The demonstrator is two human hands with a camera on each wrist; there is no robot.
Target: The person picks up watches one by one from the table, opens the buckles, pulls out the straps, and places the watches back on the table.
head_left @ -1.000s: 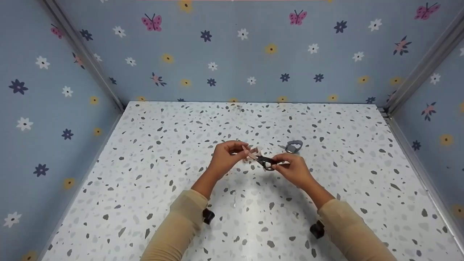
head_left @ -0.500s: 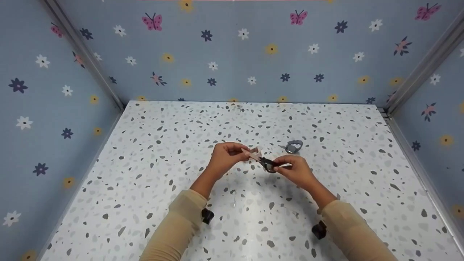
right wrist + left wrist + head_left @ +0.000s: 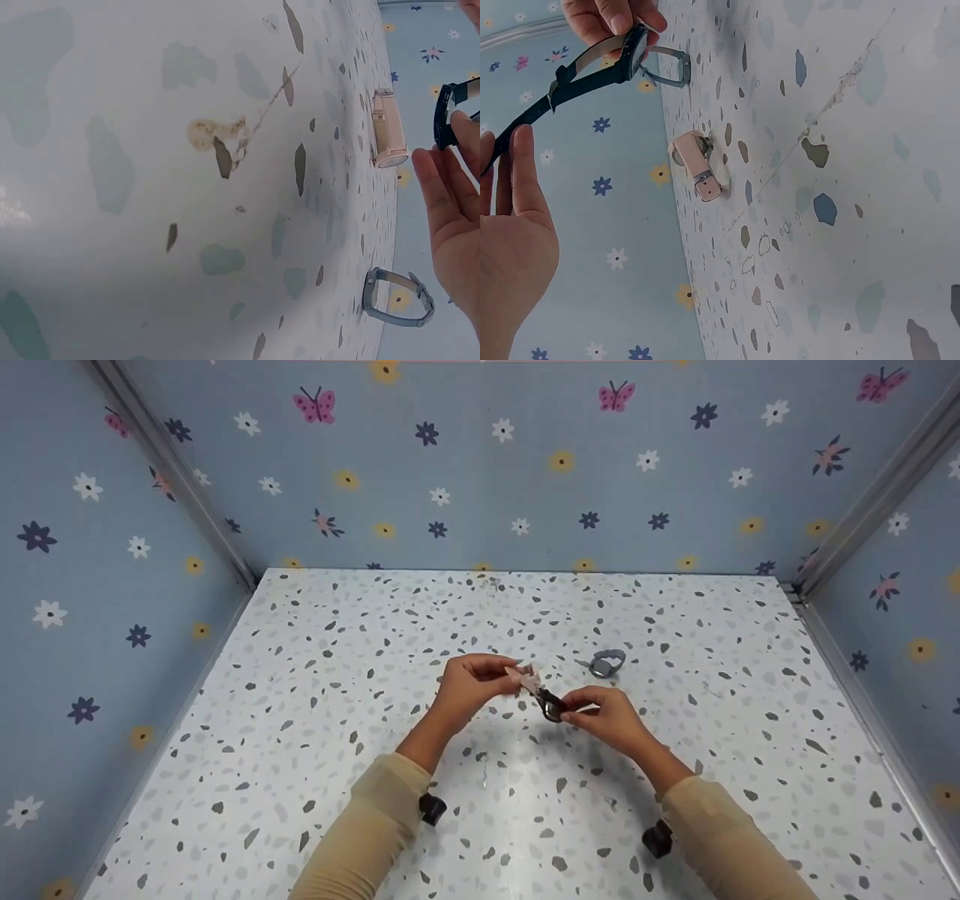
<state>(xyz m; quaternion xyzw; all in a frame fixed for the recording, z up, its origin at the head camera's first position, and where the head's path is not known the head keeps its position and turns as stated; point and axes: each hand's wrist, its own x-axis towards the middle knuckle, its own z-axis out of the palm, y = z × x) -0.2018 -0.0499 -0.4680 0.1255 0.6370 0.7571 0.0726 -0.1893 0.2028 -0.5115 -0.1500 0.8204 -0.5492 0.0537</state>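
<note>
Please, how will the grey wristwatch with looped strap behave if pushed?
The grey wristwatch might rock rather than roll, its loop being uneven. The strap seems springy, not limp: it holds an open arch unsupported. The round case, bulkier than the strap, probably carries most weight.

So it's a white worktop [image 3: 337, 660], grey flecks all over. Pink watch [image 3: 694, 155] sits roughly midway between the side edges, grey watch [image 3: 602, 668] near it, more toward the right edge.

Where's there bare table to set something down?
Table is free between the left grip and left wall, between the gray watch and right wall, and behind the watches to the back wall. Crowded: the middle, where that grip and the right grip hold a dark watch near the pink watch.
</note>
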